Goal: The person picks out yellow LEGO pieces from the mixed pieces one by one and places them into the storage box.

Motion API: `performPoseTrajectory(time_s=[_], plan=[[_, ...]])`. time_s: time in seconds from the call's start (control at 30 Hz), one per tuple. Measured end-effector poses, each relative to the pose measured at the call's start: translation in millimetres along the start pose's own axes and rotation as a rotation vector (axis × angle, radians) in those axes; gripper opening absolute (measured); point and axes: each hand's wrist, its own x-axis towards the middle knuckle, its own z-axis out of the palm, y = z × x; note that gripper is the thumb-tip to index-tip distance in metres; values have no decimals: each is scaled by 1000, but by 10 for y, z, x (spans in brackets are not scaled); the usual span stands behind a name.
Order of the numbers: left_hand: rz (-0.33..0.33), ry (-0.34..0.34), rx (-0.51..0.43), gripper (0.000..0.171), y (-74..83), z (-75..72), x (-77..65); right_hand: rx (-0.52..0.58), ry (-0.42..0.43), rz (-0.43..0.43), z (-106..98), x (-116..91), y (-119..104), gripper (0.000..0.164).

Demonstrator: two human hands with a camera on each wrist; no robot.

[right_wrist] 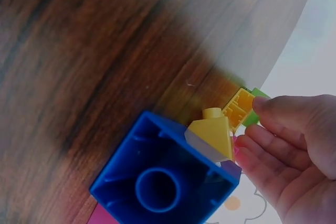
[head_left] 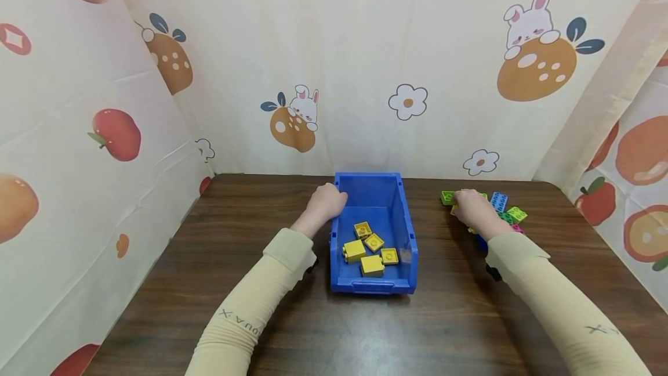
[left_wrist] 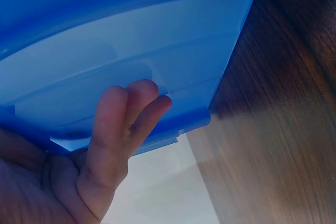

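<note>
A blue plastic bin [head_left: 373, 190] stands on the table with several yellow toy bricks [head_left: 372, 266] in it. My left hand [head_left: 326, 202] grips the top edge of its left wall; in the left wrist view the fingers [left_wrist: 107, 129] lie along the wall. Off to the right, my right hand [head_left: 475, 208] reaches down into a small pile of bricks. Its thumb and fingers pinch a yellow brick [right_wrist: 239, 109] whose hollow underside shows. Close by are another yellow brick [right_wrist: 212, 132], a large blue brick [right_wrist: 163, 177] and a green brick [right_wrist: 256, 115], partly hidden by the thumb.
Around the right hand lie a light blue brick [head_left: 498, 201], a lime brick [head_left: 517, 214] and a pink brick [head_left: 517, 228]. Behind the dark wooden table [head_left: 250, 219] hangs a printed curtain [head_left: 355, 62], which also runs along both sides.
</note>
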Motion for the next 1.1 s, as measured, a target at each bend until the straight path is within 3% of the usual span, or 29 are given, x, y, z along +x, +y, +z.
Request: performPoseTrajectory(time_s=[0.3,0.87,1.1], plan=[[-24,-10,1,45,22,-18,-22,-6,-6,3,4,7,-3,21],[-7,2,-5,45,13,-14,-8,-135,19,-25,59,55,-50,6],[-23,-7,-15,45,20,-11,-7,-152,-2,5,47,50,-102,6]])
